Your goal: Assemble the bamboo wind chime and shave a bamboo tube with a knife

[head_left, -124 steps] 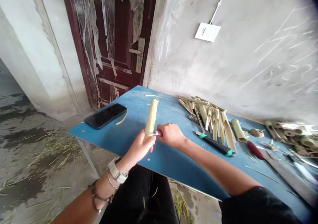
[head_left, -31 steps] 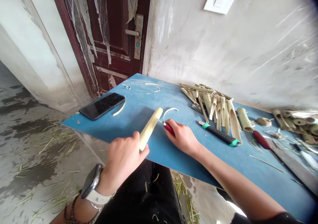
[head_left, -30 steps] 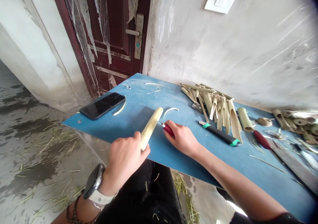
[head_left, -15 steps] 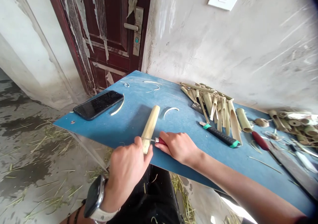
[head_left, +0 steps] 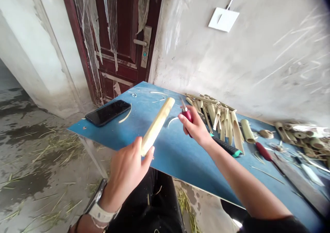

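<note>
A pale, peeled bamboo piece [head_left: 159, 123] slants up and away over the table's near edge; my left hand [head_left: 130, 167] grips its near end between thumb and fingers. My right hand [head_left: 194, 124] is wrapped round the red handle of a small knife [head_left: 186, 114], whose short blade points up and is a little blurred. The blade is apart from the bamboo, to its right. A curved pale shaving [head_left: 173, 121] lies on the table between the two hands.
On the blue table [head_left: 103, 136] lie a black phone [head_left: 108, 112] at left, a bundle of bamboo pieces [head_left: 219, 112] by the wall, a black-and-green utility knife [head_left: 228, 147] partly behind my right forearm, and a long, red-handled blade [head_left: 296, 178] at right.
My right hand has drawn the knife off the bamboo and raised it up and to the right. My left hand has lifted the bamboo, its far end moving right. The view has shifted slightly.
</note>
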`<state>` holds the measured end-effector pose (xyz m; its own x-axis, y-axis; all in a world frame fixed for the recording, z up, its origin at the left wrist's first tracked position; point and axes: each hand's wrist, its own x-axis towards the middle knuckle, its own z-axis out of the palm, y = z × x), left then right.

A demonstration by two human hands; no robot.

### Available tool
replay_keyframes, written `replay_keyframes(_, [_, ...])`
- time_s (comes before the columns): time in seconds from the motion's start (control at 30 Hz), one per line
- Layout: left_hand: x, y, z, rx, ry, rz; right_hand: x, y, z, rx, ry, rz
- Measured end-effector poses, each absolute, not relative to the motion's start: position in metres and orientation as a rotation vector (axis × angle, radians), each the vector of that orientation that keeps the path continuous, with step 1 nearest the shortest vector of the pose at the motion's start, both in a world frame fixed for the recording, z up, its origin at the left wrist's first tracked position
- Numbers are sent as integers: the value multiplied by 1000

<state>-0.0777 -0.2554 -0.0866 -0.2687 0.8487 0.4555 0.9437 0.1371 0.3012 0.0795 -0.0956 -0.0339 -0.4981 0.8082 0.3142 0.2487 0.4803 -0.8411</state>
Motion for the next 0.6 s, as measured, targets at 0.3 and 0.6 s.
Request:
replay_keyframes(0.3, [-88, -220, -76, -2364, -2146, -2450, 40, -103, 23, -391, -1899, 1049])
replay_keyframes(0.6, [-100, -218, -70, -2255, -2044, -2734, 48, -121, 1, -567, -2293, 442])
